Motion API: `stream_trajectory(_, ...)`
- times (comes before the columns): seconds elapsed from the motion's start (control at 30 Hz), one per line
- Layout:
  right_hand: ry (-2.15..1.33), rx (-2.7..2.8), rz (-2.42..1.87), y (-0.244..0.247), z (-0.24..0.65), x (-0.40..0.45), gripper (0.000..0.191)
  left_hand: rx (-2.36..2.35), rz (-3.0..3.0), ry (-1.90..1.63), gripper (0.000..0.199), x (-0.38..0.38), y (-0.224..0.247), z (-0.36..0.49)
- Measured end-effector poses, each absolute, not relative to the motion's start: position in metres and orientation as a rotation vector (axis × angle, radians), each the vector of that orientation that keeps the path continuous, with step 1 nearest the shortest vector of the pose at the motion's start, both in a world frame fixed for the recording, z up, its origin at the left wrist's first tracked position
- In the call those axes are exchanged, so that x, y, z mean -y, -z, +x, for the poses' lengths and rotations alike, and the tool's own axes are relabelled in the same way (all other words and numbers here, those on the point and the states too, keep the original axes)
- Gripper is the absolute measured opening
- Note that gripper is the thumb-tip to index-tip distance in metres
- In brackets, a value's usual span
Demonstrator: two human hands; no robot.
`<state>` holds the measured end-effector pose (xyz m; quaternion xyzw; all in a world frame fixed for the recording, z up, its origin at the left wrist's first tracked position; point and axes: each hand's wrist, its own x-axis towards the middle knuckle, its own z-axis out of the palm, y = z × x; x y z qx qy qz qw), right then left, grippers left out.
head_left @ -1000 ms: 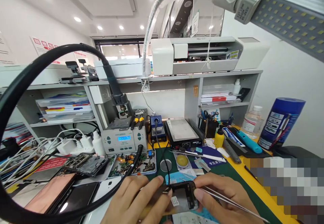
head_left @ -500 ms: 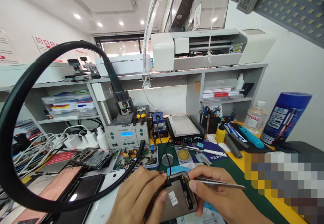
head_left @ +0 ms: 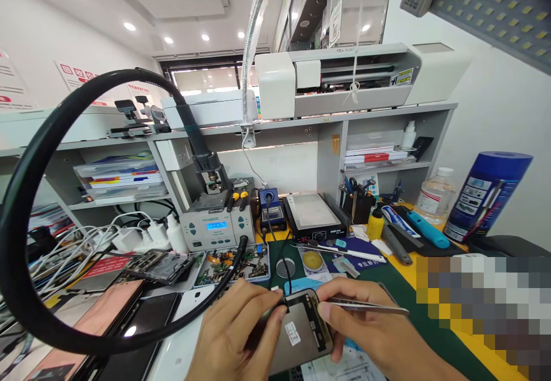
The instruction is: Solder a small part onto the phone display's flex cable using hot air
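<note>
A phone screen (head_left: 297, 343) is held up at the front of the bench, its grey back with a white label facing me. My left hand (head_left: 239, 332) grips its upper left edge, thumb and fingertips close together there. A thin black cable (head_left: 289, 275) runs down to the top edge beside those fingertips; its end is hidden. My right hand (head_left: 359, 318) has a pair of metal tweezers (head_left: 374, 307) between thumb and index finger, pointing back to the right. Its other fingers reach behind the screen's right edge. The screen's dark upper strip carries small flex parts.
A hot air station (head_left: 215, 229) stands behind, its thick black hose (head_left: 17, 243) looping across the left. Further right are a soldering station (head_left: 272, 212) and a heating plate (head_left: 316, 217). A parts tray (head_left: 202, 280) and several phones (head_left: 142, 335) lie left; a blue spray can (head_left: 488, 197) stands right.
My left thumb has moved up towards the fingertips at the screen's edge. The tweezers have shifted slightly left with my right hand, and the screen has moved a little.
</note>
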<state>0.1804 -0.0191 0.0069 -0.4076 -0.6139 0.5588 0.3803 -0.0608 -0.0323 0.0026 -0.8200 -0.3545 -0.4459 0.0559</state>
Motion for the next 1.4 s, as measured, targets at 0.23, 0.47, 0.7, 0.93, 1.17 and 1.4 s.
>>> stream_trajectory(0.23, -1.389, 1.618, -1.068, -0.011, 0.18, 0.02, 0.03, 1.371, -2.603, 1.497, 0.013, 0.034, -0.005, -0.057)
stream_trajectory(0.47, -1.373, 1.626, -1.068, -0.011, 0.18, 0.021, 0.03, 1.65, -2.658, 1.614, 0.012, 0.036, -0.002, -0.054)
stream_trajectory(0.7, -1.363, 1.651, -1.076, -0.012, 0.179, 0.021, 0.031, 2.232, -2.521, 1.618, 0.024, 0.035, -0.014, -0.05)
stream_trajectory(0.93, -1.388, 1.654, -1.068, -0.013, 0.178, 0.021, 0.029, 2.274, -2.77, 1.489, 0.033, 0.032, -0.024, -0.056)
stream_trajectory(1.17, -1.432, 1.635, -1.059, -0.014, 0.176, 0.023, 0.028, 2.294, -2.902, 1.328, 0.037, 0.031, -0.032, -0.062)
stream_trajectory(1.4, -1.486, 1.538, -1.017, -0.013, 0.174, 0.016, 0.033, 2.303, -2.9, 1.243, 0.033, 0.028, -0.028, -0.067)
